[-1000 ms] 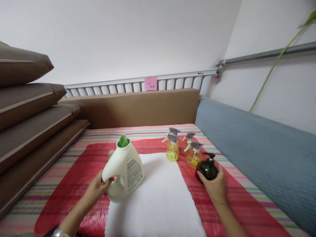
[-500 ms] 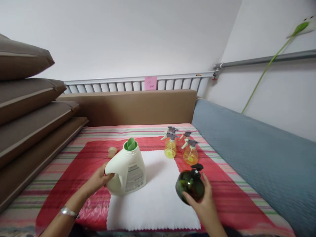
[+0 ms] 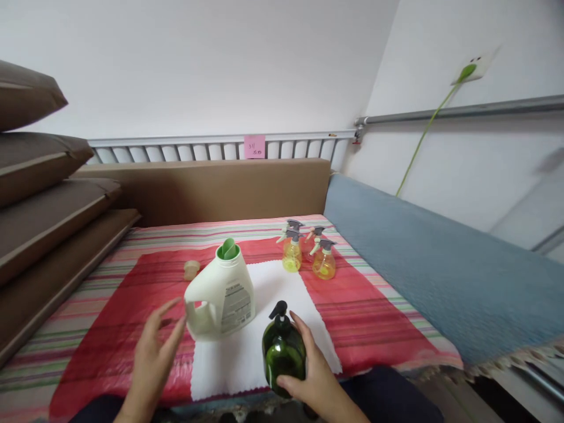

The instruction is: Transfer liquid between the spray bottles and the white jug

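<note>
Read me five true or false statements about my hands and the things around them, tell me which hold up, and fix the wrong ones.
1. The right hand holds a dark green pump bottle. True.
2. The spray bottles stand right of the white jug. True.
3. The white jug is capped. False: its green spout is uncovered.
4. Both hands grip the pump bottle. False: the left hand is open beside the jug.
5. A pink note is above the brown board. True.
</note>
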Demonstrator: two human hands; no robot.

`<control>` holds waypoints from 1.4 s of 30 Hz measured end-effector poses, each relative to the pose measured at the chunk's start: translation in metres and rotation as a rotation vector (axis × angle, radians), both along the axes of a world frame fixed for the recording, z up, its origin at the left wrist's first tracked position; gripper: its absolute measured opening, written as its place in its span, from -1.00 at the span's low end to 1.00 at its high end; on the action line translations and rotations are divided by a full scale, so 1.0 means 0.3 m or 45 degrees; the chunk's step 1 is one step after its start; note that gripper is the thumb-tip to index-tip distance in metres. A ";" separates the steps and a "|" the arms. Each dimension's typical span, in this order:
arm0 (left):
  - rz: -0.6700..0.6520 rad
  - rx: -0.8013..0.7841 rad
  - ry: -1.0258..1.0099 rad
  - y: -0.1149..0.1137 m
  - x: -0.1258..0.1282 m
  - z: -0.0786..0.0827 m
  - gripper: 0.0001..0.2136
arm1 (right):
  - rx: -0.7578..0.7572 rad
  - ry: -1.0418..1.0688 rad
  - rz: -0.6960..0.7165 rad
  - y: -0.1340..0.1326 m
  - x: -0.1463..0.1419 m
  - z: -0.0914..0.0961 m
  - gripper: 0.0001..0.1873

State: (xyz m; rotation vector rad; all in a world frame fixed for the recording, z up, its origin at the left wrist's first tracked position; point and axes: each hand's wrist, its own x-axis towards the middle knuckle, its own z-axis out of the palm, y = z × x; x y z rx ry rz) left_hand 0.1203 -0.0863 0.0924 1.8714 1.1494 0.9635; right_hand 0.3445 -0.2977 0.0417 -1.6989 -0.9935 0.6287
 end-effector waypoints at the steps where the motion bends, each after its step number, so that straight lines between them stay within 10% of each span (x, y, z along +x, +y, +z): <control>1: -0.118 -0.009 -0.038 -0.046 0.013 0.007 -0.52 | -0.003 0.018 0.045 0.004 -0.014 0.012 0.05; 8: -1.011 -0.370 -0.116 -0.278 0.138 0.047 -0.45 | 0.032 -0.004 0.438 0.023 -0.113 0.095 0.09; 25: -0.747 -0.291 -0.338 -0.331 0.141 0.121 -0.71 | 0.393 0.396 0.500 0.065 -0.177 0.047 0.11; 33: -1.389 -0.547 -0.346 -0.292 0.145 0.254 -0.69 | 0.291 0.409 0.395 0.068 -0.144 -0.038 -0.33; 42: -0.655 -0.321 -0.397 -0.364 0.199 0.172 -0.82 | 0.384 0.236 0.291 0.044 -0.188 0.059 0.07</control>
